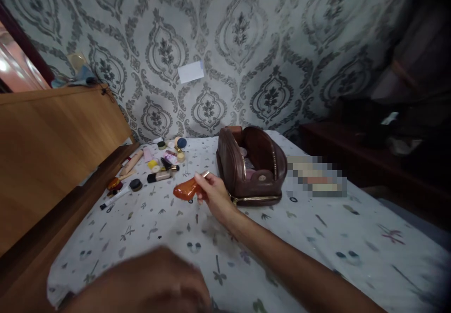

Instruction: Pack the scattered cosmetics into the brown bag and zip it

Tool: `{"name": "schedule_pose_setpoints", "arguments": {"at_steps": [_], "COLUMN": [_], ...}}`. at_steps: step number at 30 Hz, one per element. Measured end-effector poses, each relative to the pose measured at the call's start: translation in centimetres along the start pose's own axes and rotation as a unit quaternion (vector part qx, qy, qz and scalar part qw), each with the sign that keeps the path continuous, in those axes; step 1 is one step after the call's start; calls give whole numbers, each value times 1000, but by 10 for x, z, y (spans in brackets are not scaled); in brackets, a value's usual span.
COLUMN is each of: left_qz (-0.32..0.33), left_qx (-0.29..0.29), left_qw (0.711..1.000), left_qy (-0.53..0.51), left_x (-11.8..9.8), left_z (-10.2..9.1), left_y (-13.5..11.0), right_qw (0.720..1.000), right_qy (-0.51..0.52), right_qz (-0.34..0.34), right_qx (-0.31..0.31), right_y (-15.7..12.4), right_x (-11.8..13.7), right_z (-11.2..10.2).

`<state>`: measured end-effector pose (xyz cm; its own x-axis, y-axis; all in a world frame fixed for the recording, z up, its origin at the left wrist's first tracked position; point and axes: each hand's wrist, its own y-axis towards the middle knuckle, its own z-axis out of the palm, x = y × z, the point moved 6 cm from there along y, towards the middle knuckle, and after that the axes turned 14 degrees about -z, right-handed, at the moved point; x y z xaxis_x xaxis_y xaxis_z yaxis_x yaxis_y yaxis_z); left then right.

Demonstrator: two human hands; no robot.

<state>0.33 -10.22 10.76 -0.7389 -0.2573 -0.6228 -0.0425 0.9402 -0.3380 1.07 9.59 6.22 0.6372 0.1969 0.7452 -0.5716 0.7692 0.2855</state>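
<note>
My right hand [213,191] pinches a glossy orange bottle [185,190] by its pale metallic cap end, holding it tilted above the patterned sheet. Just right of that hand stands a brown leather cosmetics bag [230,167], unzipped, with a few items partly visible inside. My left hand [151,280] is low in the foreground, blurred by motion, and its fingers cannot be made out. To the left of the bottle lies a foundation-like tube with a black cap [160,176]. Near it is a small dark round jar [135,184].
Several small cosmetics, among them a yellow item [152,164] and an amber jar [114,184], lie along the sheet's left side. A wooden board [63,148] borders the left. Right of the bag is a pixelated flat object [317,176]. Patterned wallpaper [239,31] rises behind.
</note>
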Motion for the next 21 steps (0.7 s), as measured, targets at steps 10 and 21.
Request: {"name": "schedule_pose_setpoints", "arguments": {"at_steps": [10,21], "left_qz": [6,77], "left_qx": [-158,-11], "left_qw": [979,997], "left_qy": [130,24], "left_x": [-37,-72], "left_z": [-88,-92], "left_y": [94,140], "right_qw": [957,912], "right_qy": [-244,-339], "right_qz": [-144,-221], "right_qx": [53,59], "right_y": [-22,3], "right_x": [64,145], "right_z": [-9,-31]}}
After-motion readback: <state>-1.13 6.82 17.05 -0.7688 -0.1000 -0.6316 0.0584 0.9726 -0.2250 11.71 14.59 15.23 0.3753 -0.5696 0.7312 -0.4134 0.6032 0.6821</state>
